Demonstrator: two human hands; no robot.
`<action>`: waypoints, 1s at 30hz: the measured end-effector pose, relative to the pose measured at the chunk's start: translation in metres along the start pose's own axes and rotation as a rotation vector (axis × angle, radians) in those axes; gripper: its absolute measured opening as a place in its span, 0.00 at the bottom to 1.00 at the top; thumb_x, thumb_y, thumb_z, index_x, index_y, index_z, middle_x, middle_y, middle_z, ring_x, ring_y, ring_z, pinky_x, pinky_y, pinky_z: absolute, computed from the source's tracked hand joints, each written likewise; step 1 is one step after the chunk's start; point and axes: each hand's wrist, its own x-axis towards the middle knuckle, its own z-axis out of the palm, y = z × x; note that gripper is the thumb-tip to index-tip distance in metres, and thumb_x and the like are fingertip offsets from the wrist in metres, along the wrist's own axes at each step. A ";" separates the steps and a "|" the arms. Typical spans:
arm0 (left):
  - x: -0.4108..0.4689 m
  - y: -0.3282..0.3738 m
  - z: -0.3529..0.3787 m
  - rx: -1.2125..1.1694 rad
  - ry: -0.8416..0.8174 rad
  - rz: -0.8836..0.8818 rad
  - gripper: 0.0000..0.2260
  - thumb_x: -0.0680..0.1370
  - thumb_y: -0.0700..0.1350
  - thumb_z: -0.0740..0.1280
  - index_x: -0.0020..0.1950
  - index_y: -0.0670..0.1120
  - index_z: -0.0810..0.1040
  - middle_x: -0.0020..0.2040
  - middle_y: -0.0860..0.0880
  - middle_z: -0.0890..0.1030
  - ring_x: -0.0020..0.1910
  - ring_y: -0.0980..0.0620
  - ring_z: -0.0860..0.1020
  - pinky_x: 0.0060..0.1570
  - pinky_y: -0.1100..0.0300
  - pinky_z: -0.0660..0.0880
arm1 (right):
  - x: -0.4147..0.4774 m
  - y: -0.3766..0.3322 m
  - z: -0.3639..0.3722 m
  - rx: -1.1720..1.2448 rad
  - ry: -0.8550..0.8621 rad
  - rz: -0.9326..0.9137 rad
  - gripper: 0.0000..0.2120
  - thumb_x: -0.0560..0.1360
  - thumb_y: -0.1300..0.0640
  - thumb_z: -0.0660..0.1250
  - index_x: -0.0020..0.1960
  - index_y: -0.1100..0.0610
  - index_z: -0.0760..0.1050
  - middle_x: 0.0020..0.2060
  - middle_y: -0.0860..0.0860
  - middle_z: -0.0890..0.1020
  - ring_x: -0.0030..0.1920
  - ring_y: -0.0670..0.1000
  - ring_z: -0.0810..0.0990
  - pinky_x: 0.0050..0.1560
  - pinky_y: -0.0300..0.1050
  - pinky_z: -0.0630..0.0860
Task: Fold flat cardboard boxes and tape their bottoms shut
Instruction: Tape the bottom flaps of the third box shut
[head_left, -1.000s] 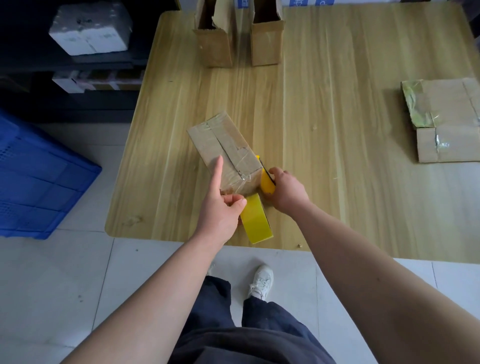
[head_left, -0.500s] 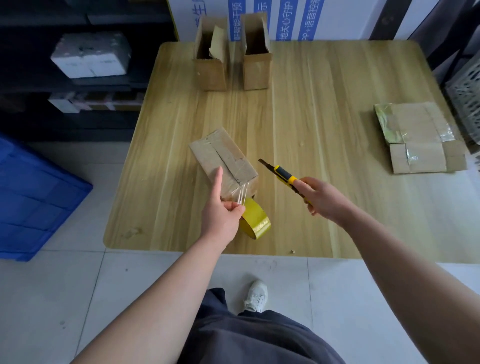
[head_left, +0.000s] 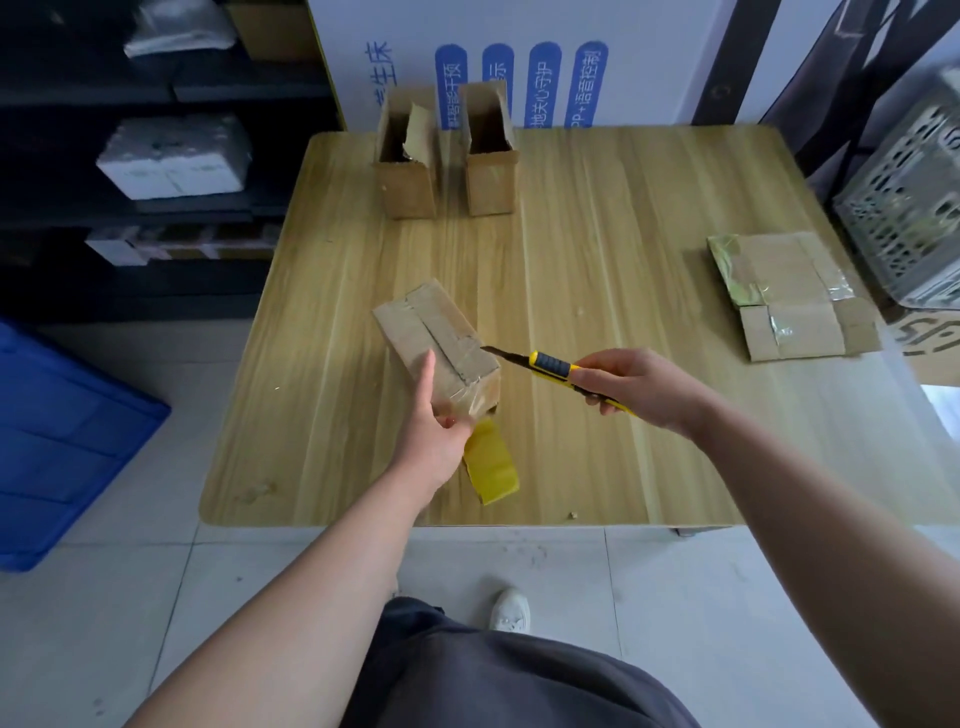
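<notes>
While the box sits bottom-up near the table's six o'clock edge, toward seven, the left hand presses its near end with the forefinger laid straight along the side and the other fingers curled against the taped corner. Just below that hand, toward five o'clock of the box, hangs the yellow tape roll; whether a strand yet joins it to the box cannot be told. At three o'clock of the box the right hand is clenched round the knife, blade out, its tip just beside the box's right top edge. By my judgement the step is trimming and seating the tape end: keep the blade angled away from the left forefinger, hold any strand taut, cut close to the cardboard, then rub the end flat. At twelve o'clock two standing boxes wait; at two o'clock lie flat cartons.
</notes>
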 end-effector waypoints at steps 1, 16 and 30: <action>0.000 -0.001 0.000 0.007 0.010 0.004 0.41 0.77 0.40 0.68 0.72 0.74 0.48 0.58 0.49 0.76 0.46 0.54 0.76 0.50 0.54 0.78 | 0.001 -0.003 0.002 -0.038 -0.015 -0.007 0.09 0.76 0.45 0.66 0.46 0.50 0.81 0.35 0.47 0.80 0.35 0.47 0.78 0.46 0.47 0.76; 0.001 0.000 -0.005 -0.128 -0.005 -0.052 0.43 0.75 0.34 0.70 0.69 0.77 0.55 0.54 0.42 0.81 0.52 0.44 0.82 0.52 0.45 0.81 | 0.009 -0.031 -0.005 -0.574 -0.029 0.056 0.17 0.68 0.34 0.63 0.47 0.43 0.82 0.38 0.47 0.81 0.40 0.51 0.80 0.37 0.47 0.76; 0.005 -0.002 -0.008 -0.127 -0.040 -0.031 0.42 0.76 0.35 0.70 0.70 0.75 0.56 0.58 0.47 0.78 0.55 0.49 0.81 0.58 0.46 0.78 | 0.019 -0.053 0.002 -0.792 -0.042 0.083 0.22 0.73 0.33 0.61 0.47 0.50 0.81 0.33 0.48 0.76 0.34 0.50 0.73 0.36 0.43 0.68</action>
